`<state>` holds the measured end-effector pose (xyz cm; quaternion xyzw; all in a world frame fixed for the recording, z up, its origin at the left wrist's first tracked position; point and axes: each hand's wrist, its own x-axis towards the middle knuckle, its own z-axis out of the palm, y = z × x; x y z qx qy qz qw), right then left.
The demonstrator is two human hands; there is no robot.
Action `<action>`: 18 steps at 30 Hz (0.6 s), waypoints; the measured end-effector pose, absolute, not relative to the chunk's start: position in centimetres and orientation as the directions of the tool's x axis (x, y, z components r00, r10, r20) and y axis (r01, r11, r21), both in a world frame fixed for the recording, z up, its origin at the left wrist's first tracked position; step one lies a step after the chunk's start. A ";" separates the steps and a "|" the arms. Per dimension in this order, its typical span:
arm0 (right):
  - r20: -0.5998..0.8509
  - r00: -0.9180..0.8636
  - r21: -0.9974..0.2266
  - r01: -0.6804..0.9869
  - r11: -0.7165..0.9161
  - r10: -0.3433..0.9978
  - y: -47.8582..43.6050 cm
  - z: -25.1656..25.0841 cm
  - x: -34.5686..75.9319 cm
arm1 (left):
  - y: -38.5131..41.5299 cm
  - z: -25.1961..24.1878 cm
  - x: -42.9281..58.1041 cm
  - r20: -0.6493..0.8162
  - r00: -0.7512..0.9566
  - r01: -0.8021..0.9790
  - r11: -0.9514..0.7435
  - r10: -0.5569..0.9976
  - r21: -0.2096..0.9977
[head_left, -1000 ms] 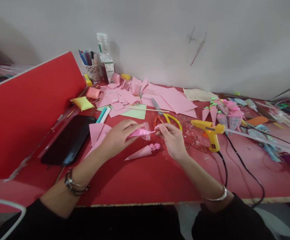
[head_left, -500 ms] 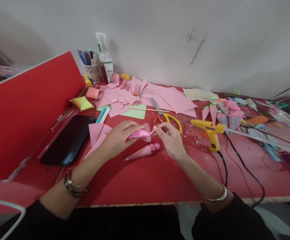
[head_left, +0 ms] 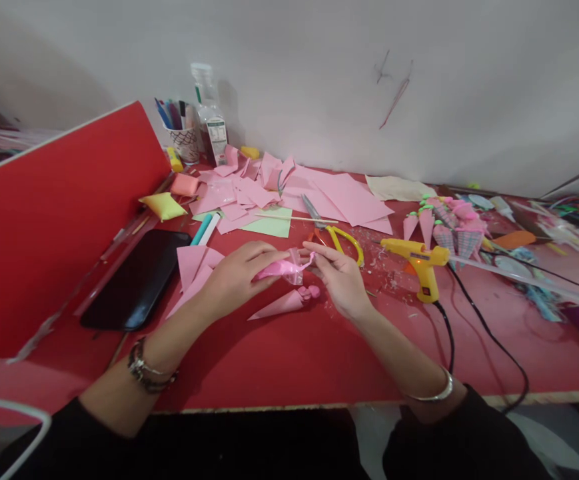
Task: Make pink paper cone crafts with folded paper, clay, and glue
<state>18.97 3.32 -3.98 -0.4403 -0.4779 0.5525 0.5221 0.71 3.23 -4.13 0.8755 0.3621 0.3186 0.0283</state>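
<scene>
My left hand (head_left: 243, 275) is closed around a small clear packet of bright pink clay (head_left: 276, 269), its torn end pointing right. From that end a thin strand of pink clay (head_left: 306, 263) stretches across to my right hand (head_left: 338, 275), whose thumb and fingers pinch its tip. Just below the packet, a pink paper cone (head_left: 279, 305) lies on its side on the red table, with small pink clay balls (head_left: 310, 292) at its wide end. Folded pink paper (head_left: 194, 267) lies partly behind my left hand.
Scissors with yellow handles (head_left: 346, 241) lie beyond my right hand. A yellow glue gun (head_left: 422, 263) with a black cord stands to the right, near several finished cones (head_left: 456, 223). A black phone (head_left: 136, 280) rests at left; pink paper scraps (head_left: 249, 190) spread behind.
The strand of clay between the packet and my right hand now bends upward at its tip. My right fingers have shifted slightly; my left hand stays in place.
</scene>
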 end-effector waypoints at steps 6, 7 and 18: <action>0.051 -0.023 -0.999 0.015 0.051 0.998 3.0 -3.5 19.0 | 3.2 -4.2 0.6 0.542 0.535 0.613 -0.739 0.648 0.279; 0.060 -0.022 -0.997 0.042 0.061 0.998 3.0 -3.5 19.0 | 3.2 -4.2 0.6 0.541 0.535 0.614 -0.739 0.649 0.279; 0.038 -0.028 -0.999 -0.030 0.037 0.999 3.0 -3.2 19.0 | 3.2 -3.9 0.5 0.485 0.528 0.630 -0.704 0.697 0.328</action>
